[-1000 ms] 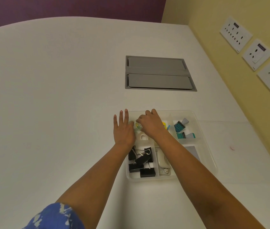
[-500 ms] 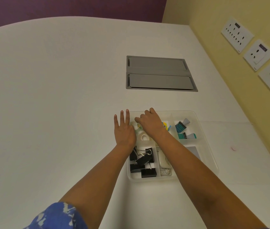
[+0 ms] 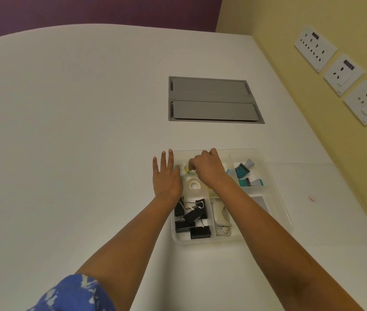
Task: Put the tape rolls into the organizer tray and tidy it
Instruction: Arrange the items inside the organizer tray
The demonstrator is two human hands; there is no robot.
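A clear plastic organizer tray [image 3: 286, 217] sits on the white table. In its far left compartment lies a white tape roll [image 3: 194, 184], and behind it a clear tape roll [image 3: 185, 170] with a yellowish core. My right hand [image 3: 209, 168] hovers over that compartment, its fingers curled down onto the clear roll. My left hand [image 3: 166, 176] rests flat with fingers spread against the tray's left wall, beside the rolls. Whether the right fingers actually grip the roll is hidden.
Black binder clips [image 3: 192, 217] fill the near left compartment, with a beige stapler [image 3: 220, 215] next to them. Teal stamps [image 3: 244, 173] lie in the far right compartment. A grey cable hatch [image 3: 214, 99] is set into the table beyond. Wall sockets [image 3: 344, 74] line the yellow wall.
My right hand has shifted slightly left and back over the tape compartment. The left hand has stayed against the tray's side.
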